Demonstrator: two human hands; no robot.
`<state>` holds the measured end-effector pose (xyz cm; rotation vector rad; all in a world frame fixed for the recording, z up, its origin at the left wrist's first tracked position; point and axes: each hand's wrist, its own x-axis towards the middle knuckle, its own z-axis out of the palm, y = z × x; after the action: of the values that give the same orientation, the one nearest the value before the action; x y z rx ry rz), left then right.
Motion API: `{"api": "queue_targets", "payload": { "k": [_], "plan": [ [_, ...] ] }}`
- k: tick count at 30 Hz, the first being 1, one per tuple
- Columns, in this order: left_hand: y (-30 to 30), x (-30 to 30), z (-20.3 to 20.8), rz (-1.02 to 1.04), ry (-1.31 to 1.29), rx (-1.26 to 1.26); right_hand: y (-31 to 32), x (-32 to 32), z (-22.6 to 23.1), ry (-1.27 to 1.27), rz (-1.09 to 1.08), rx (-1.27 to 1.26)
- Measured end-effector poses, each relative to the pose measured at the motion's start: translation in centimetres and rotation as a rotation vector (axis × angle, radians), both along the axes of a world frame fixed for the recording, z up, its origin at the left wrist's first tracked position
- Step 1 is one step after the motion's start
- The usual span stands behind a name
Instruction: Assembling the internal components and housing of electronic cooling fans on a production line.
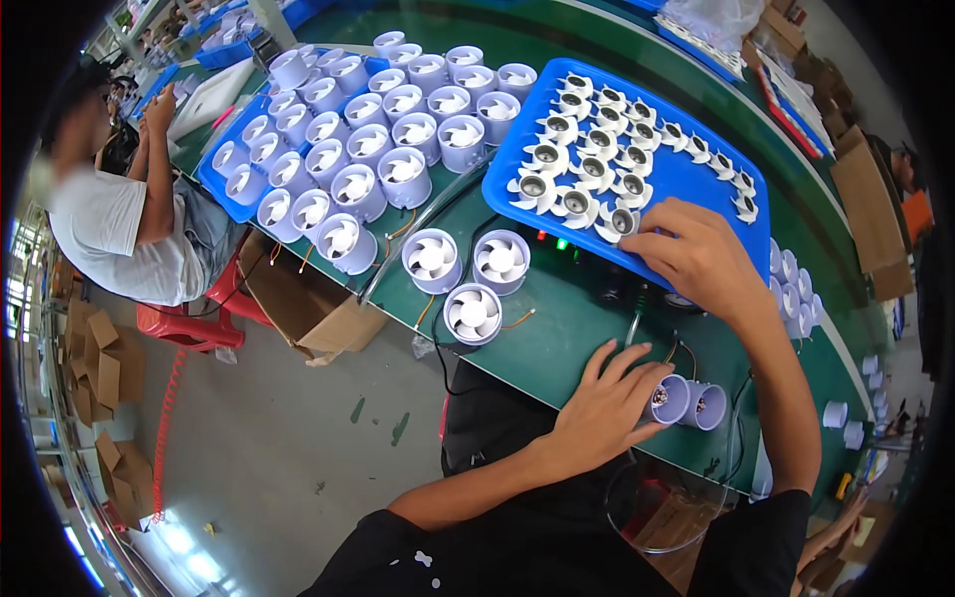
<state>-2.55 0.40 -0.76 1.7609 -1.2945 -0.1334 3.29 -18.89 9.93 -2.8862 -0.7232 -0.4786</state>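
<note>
My left hand rests low over the green bench, thumb and fingers around a pale lavender fan housing that lies with its open end showing. A second housing lies against it on the right; both have small parts inside. At the near edge of a blue tray, my right hand has its fingertips closed on a white fan impeller with a dark hub. Several more impellers lie in rows in that tray. Left of my hands stand three fans with white blades.
Many fans crowd the bench at the left, some in another blue tray. More housings stand right of the impeller tray. Cables run along the green bench. A seated person works at far left, above a cardboard box.
</note>
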Motion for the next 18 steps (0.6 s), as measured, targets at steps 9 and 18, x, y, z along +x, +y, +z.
{"api": "queue_targets", "payload": {
  "k": [9, 18],
  "plan": [
    [0.1, 0.2, -0.1, -0.002, 0.009, -0.003, -0.9, 0.8, 0.9, -0.055, 0.122, -0.368],
    [-0.1, -0.3, 0.2, -0.006, 0.055, -0.015, -2.5, 0.4, 0.5, -0.257, 0.229, -0.489]
  ]
}}
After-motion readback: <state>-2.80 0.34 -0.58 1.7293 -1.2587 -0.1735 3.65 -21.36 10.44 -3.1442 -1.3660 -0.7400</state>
